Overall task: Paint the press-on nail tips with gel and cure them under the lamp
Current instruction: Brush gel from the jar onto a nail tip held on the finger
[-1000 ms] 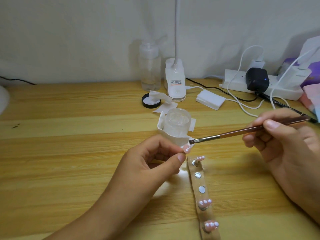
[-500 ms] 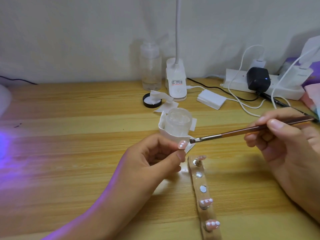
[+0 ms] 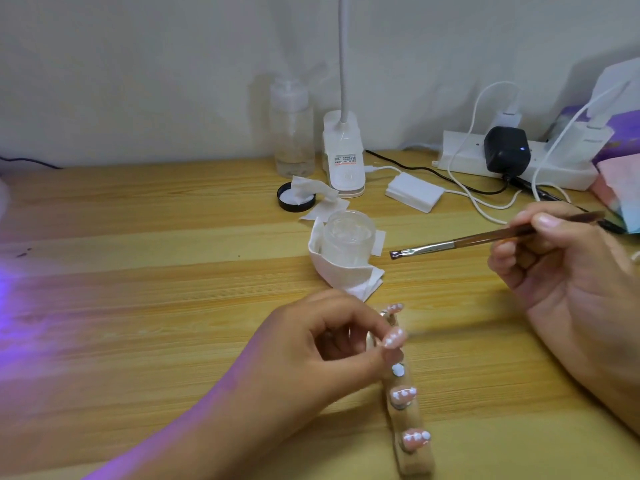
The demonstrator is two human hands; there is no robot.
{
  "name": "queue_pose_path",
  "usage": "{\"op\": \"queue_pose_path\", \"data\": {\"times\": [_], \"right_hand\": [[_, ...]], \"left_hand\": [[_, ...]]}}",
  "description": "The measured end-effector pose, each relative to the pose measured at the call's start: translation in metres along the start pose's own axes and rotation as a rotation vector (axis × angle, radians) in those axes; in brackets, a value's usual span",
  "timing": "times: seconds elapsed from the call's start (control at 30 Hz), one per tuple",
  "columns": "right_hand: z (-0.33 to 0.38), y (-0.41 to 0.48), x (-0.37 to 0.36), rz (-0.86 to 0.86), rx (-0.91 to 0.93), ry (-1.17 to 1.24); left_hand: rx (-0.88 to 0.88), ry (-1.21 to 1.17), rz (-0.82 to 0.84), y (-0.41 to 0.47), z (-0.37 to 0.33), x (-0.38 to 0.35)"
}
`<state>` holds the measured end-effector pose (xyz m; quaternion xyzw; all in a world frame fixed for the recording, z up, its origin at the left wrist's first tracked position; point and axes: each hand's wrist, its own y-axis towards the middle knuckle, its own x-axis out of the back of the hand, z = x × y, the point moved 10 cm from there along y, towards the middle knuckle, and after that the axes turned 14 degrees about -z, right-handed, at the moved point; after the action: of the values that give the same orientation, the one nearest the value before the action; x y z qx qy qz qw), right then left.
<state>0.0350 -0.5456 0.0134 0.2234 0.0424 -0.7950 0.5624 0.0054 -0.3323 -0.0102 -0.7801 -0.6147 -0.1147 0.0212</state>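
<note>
Wooden desk point(image 3: 138, 306), violet glow at left. Noted: nail tip point(image 3: 394, 338) pinched between thumb and forefinger of left hand point(image 3: 311, 358), just above holder strip point(image 3: 412, 455); brush point(image 3: 450, 244) gripped in curled right hand point(image 3: 554, 265), bristles well clear of tip, near gel jar point(image 3: 348, 240). Recommend handling by the underside only, painted face untouched before curing.

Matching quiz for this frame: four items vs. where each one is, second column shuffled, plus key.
1 brush
2 glass jar
3 black lid
4 nail tip

A wrapped in white tissue
B pinched in left hand
C held in right hand
D beside clear bottle

Pairs: 1-C, 2-A, 3-D, 4-B
</note>
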Motion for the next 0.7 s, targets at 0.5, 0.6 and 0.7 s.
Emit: {"op": "queue_pose_path", "data": {"times": [0.5,0.6,0.7], "right_hand": [[-0.001,-0.001,0.004,-0.035,-0.031,0.002],[-0.001,-0.001,0.004,-0.04,-0.037,0.006],[0.0,-0.002,0.004,-0.041,-0.036,-0.007]], "left_hand": [[-0.16,0.267,-0.005,-0.003,-0.01,0.002],[-0.189,0.289,0.032,-0.011,-0.013,0.003],[-0.243,0.326,0.07,-0.019,-0.015,-0.003]]}}
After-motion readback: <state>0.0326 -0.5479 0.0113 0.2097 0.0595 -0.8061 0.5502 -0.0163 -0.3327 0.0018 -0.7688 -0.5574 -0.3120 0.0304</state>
